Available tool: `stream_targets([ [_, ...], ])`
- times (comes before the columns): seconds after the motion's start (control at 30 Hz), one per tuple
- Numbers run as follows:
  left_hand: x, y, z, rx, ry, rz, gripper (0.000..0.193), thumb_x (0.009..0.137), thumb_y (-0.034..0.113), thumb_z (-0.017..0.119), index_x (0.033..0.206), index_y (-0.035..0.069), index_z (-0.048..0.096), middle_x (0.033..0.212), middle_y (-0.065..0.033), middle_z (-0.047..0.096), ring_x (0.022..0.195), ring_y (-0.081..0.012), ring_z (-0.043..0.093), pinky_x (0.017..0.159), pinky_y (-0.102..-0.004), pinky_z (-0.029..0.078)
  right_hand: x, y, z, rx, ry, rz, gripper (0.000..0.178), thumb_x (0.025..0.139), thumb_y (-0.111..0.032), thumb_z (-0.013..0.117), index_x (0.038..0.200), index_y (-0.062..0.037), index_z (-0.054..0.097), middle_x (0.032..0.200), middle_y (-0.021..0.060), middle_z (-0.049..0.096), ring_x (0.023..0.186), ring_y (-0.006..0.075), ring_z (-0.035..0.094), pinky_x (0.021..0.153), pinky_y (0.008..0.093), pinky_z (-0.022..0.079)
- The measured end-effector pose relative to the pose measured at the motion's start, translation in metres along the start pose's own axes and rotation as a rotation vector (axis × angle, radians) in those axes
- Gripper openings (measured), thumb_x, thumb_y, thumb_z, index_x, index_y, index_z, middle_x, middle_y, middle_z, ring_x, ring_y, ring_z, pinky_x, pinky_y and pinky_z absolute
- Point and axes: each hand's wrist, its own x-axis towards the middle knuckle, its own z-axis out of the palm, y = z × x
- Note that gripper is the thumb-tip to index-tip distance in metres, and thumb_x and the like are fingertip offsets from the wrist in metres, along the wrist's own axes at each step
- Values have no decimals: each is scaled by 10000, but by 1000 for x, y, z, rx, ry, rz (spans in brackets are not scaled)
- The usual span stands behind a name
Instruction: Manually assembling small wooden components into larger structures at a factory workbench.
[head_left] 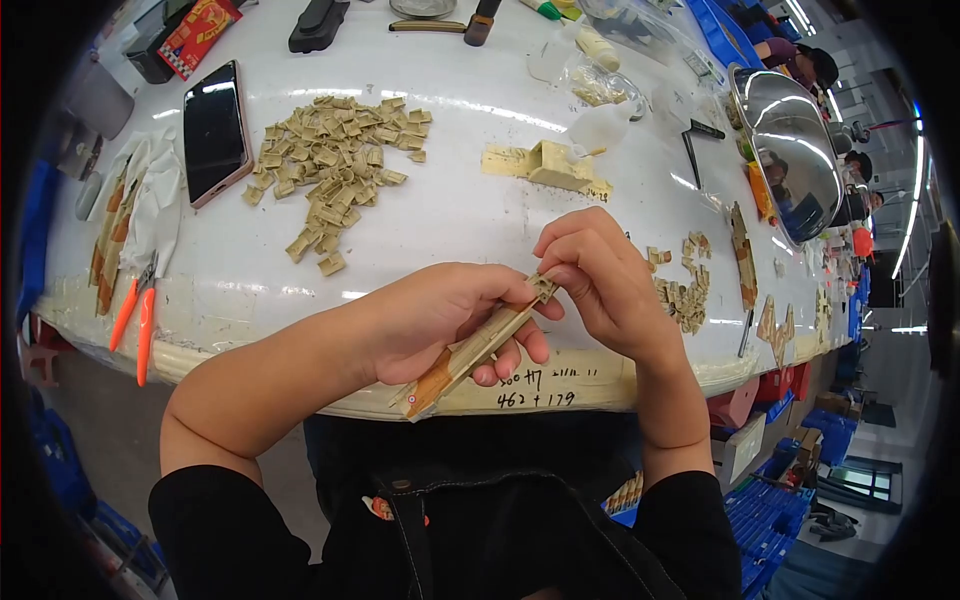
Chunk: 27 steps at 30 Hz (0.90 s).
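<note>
My left hand [425, 310] is closed round a long, narrow tan-and-brown strip [440, 375], which slants from the table's front edge up to the right. At the strip's upper end, the fingertips of my right hand [605, 285] are pinched together. They touch the end near my left thumb; whether a small loose part is between them is hidden. A large heap of small, tan, curved parts [335, 165] lies beyond my left hand. Right of my right hand is a smaller group of similar parts [685, 300].
Orange-handled pliers [143, 325], a white cloth [160, 200] and a phone [213, 135] lie left. A tan block [560, 165] sits on tape beyond my hands. Black tweezers [692, 155] and a shiny metal tray [790, 150] are right. Other people are visible at far right.
</note>
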Motion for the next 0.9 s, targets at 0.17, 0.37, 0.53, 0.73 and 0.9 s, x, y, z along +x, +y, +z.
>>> stream_targets([
  [0.17, 0, 0, 0, -4, 15, 23, 317, 901, 194, 406, 1075, -54, 500, 807, -159, 617, 530, -129, 528, 442, -219, 399, 0, -2, -2, 76, 22, 62, 115, 783, 10, 592, 878, -54, 597, 916, 54, 568, 798, 198, 498, 698, 276, 423],
  [0.37, 0, 0, 0, -15, 31, 14, 312, 900, 195, 414, 1070, -49, 506, 800, -156, 618, 530, -126, 526, 439, -216, 391, 0, -1, -6, 100, -37, 59, 114, 784, 8, 596, 877, -54, 622, 930, 51, 573, 812, 190, 505, 704, 270, 424],
  [0.53, 0, 1, 0, -37, 33, 16, 300, 900, 196, 434, 1067, -42, 510, 793, -152, 618, 530, -125, 530, 441, -213, 393, 0, -2, -6, 89, -11, 81, 100, 785, 4, 601, 863, -51, 631, 930, 46, 573, 810, 181, 505, 700, 264, 422],
  [0.73, -2, 2, 4, -9, 27, 48, 270, 902, 199, 484, 1052, -25, 507, 798, -159, 621, 528, -130, 553, 434, -202, 401, 0, -2, -11, 123, 4, 97, 105, 782, 0, 610, 871, -51, 634, 924, 48, 573, 805, 176, 507, 697, 263, 420],
  [0.9, -2, 4, 6, -16, 18, 65, 272, 912, 188, 495, 1086, -19, 476, 792, -187, 623, 448, -144, 536, 377, -196, 397, 0, -4, -15, 180, 25, 120, 106, 774, 4, 623, 865, -50, 630, 929, 54, 577, 803, 174, 507, 699, 266, 422],
])
